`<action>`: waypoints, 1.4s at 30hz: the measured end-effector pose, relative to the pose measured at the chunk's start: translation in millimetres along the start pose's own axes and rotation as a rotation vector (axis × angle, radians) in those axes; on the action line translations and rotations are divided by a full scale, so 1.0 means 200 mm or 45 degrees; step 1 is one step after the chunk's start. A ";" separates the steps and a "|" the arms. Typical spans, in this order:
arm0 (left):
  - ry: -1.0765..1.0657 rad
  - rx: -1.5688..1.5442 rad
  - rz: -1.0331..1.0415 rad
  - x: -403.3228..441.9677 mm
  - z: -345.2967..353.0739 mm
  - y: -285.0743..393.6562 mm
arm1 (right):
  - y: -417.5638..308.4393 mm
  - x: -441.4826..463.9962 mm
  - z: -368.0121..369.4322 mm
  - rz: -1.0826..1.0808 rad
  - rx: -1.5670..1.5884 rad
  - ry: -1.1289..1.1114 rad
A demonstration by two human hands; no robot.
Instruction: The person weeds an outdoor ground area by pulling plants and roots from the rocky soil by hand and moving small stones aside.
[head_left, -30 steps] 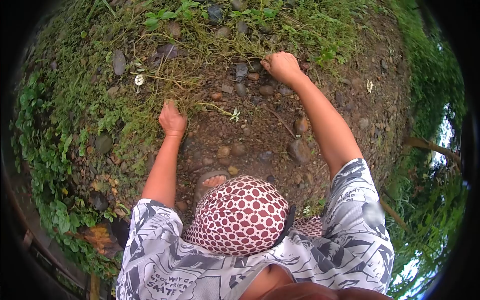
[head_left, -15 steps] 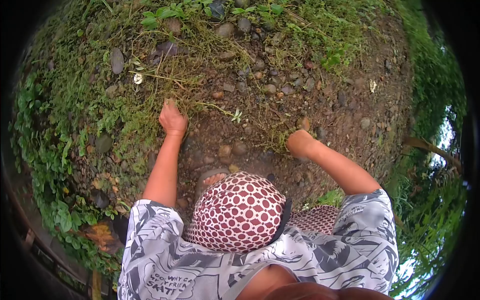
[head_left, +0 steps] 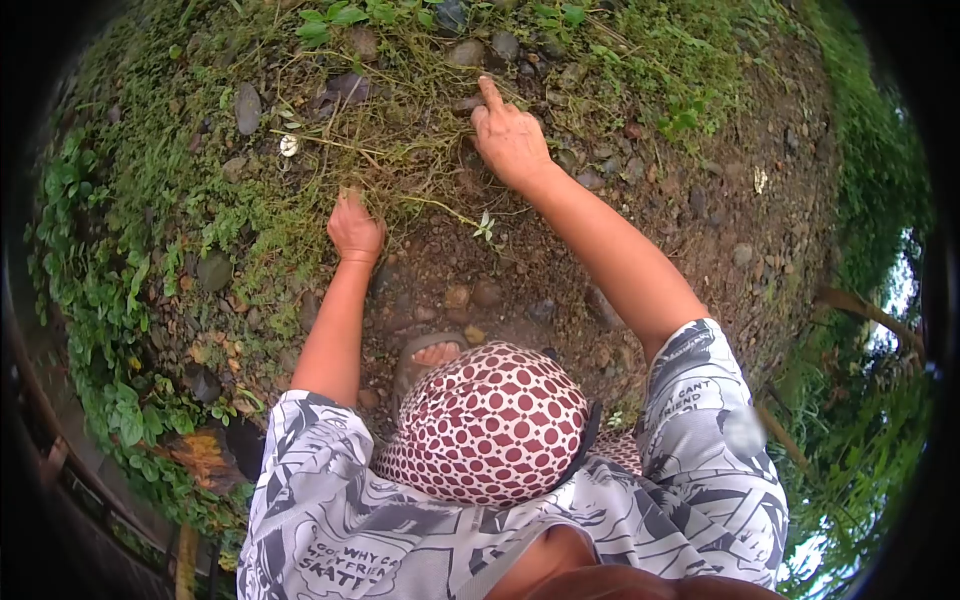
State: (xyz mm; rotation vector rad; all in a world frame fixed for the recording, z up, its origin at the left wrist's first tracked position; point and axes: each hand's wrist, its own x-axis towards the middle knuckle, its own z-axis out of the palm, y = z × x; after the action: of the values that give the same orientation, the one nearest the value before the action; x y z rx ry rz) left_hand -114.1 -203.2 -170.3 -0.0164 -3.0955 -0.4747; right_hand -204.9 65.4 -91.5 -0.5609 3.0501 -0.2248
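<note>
My left hand [head_left: 355,230] is closed at the edge of a patch of low green weeds [head_left: 285,215], its fingertips among thin stems. Farther forward, my right hand [head_left: 510,140] is over a tangle of thin, yellowish weed stems [head_left: 425,155]. Its index finger points ahead, while the other fingers bend down and are partly hidden; I see nothing held in it. Between the hands, a loose sprig with pale leaves [head_left: 485,226] lies on the brown soil [head_left: 470,255].
Stones of several sizes, including a flat grey stone [head_left: 248,108], lie in the soil and weeds. A small white object [head_left: 288,146] rests among the stems. My sandaled foot [head_left: 435,352] and patterned knee [head_left: 490,420] are close below. Leafy plants [head_left: 110,400] line the left side.
My right hand has moved forward and left, away from a clump of weeds at the right; that clump no longer shows there. My left hand stays at nearly the same spot.
</note>
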 end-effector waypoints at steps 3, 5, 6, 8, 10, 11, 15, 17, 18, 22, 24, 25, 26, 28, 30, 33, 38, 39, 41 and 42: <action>-0.008 -0.001 -0.008 0.00 0.00 -0.01 | 0.01 0.09 0.00 0.347 0.083 -0.147; 0.011 0.020 0.000 -0.01 0.01 -0.01 | -0.01 0.13 -0.04 0.492 0.098 -0.262; 0.013 0.017 0.001 -0.01 0.01 -0.01 | 0.00 0.14 -0.03 0.545 0.096 -0.265; 0.024 0.007 0.004 -0.01 0.01 -0.01 | 0.04 0.19 -0.01 0.652 0.087 -0.261; 0.020 0.005 -0.005 -0.01 0.02 -0.01 | 0.07 0.21 -0.03 0.566 0.028 -0.286; 0.018 0.005 -0.011 -0.01 0.03 -0.02 | 0.09 0.23 -0.04 0.495 0.004 -0.333; 0.014 -0.023 -0.022 0.00 -0.01 0.01 | 0.09 0.33 -0.01 0.290 -0.286 -0.378; 0.033 -0.019 -0.020 0.00 0.00 0.01 | 0.12 0.37 0.00 0.173 -0.264 -0.423; 0.029 -0.022 -0.020 0.00 0.00 0.01 | 0.13 0.38 -0.03 0.197 -0.209 -0.454; 0.023 -0.032 -0.022 0.00 -0.01 0.02 | 0.12 0.39 -0.13 0.310 -0.017 -0.521; 0.081 -0.046 0.011 0.00 -0.02 0.03 | 0.14 0.40 -0.10 0.344 0.048 -0.473; 0.138 -0.055 0.046 0.00 -0.03 0.04 | 0.13 0.39 -0.08 0.410 0.076 -0.462; 0.198 -0.064 0.082 0.01 -0.04 0.04 | 0.12 0.40 -0.05 0.475 0.105 -0.448; 0.206 -0.077 0.083 0.01 -0.03 0.04 | 0.11 0.41 -0.05 0.549 0.136 -0.468; 0.207 -0.076 0.078 0.00 -0.03 0.04 | 0.13 0.41 -0.05 0.566 0.139 -0.537; 0.191 -0.066 0.068 0.01 -0.03 0.04 | 0.17 0.40 -0.05 0.420 0.086 -0.572; 0.267 -0.078 0.115 0.01 -0.01 0.03 | 0.14 0.33 -0.07 0.357 0.175 -0.465; 0.266 -0.072 0.115 0.01 -0.01 0.03 | 0.13 0.32 -0.07 0.347 0.182 -0.461; 0.261 -0.062 0.117 0.00 0.00 0.02 | 0.12 0.30 -0.06 0.335 0.210 -0.451; 0.252 -0.058 0.113 0.00 0.00 0.02 | 0.11 0.28 -0.06 0.331 0.229 -0.443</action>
State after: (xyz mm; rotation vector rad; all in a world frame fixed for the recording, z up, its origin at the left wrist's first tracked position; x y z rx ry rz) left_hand -114.5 -198.9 -168.9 -0.1007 -2.8763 -0.5100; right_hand -265.1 68.2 -83.3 -0.1668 2.6906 -0.3463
